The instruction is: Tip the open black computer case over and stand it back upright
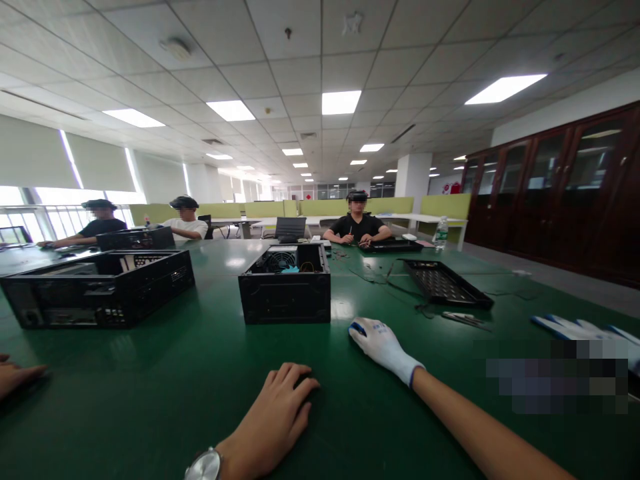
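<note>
Both of the wearer's hands lie flat on a wide green bench (165, 393). At six o'clock, the left hand (277, 417) is bare, fingers spread and empty, a wristwatch (204, 465) on its wrist. Just beside it at four o'clock, the right hand (383, 347) wears a white glove with a blue fingertip, fingers together, gripping nothing.

At twelve o'clock from the hands, near them, stands an open black computer case (285, 293); a fan and loose cables show inside through its open top. At ten o'clock, well apart, a larger opened case (100, 287) lies flat with parts visible inside. At two o'clock lies a perforated black panel (445, 283), with small metal tools (465, 319) just beside its near edge. At three o'clock, a spare pair of white gloves (580, 330) rests by the bench edge.

Bare green surface stretches between the hands and the cases. Another person's fingers (15, 375) touch the bench at nine o'clock. Three people sit along the far side.
</note>
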The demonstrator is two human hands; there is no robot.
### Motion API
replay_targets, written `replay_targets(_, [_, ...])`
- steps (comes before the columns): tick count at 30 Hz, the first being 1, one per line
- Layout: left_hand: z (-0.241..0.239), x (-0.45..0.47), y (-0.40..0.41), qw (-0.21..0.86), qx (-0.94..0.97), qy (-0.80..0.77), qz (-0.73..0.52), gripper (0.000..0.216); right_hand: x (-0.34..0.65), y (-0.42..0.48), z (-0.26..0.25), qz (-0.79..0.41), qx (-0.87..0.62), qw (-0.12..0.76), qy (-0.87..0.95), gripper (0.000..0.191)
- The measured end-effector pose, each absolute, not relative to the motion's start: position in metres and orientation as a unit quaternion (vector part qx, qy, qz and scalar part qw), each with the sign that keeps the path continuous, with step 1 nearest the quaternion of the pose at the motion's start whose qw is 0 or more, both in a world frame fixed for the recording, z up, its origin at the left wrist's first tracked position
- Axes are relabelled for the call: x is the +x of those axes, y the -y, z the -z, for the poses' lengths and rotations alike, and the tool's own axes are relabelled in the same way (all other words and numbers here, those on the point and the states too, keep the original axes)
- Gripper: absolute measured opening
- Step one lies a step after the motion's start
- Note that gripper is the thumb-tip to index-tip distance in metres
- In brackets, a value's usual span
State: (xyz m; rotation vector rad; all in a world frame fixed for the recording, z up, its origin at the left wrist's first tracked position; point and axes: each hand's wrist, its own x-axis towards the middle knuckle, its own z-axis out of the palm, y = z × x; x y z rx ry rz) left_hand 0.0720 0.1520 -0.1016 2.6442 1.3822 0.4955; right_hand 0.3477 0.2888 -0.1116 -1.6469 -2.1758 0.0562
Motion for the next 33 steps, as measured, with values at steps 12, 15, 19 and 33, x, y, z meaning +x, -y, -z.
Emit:
replay_targets(12, [0.104, 0.065, -0.199, 0.064, 0.863, -0.463, -0.191, 0.04, 0.351, -0.296, 0.119, -0.018, -0.593, 0.219, 0.775, 0.045])
replay_targets(15, [0.111, 0.065, -0.2, 0.066, 0.864, -0.468, -0.175, 0.037, 0.35, -0.295, 0.119, -0.019, -0.592, 0.226, 0.773, 0.046])
replay_targets(19, [0.117, 0.063, -0.206, -0.005, 0.874, -0.451, -0.179, 0.035, 0.349, -0.295, 0.119, -0.023, -0.586, 0.228, 0.777, 0.045])
replay_targets(33, [-0.009, 0.078, -0.337, -0.214, 0.776, -0.579, -0.128, 0.051, 0.347, -0.289, 0.107, -0.042, -0.639, 0.235, 0.731, 0.043])
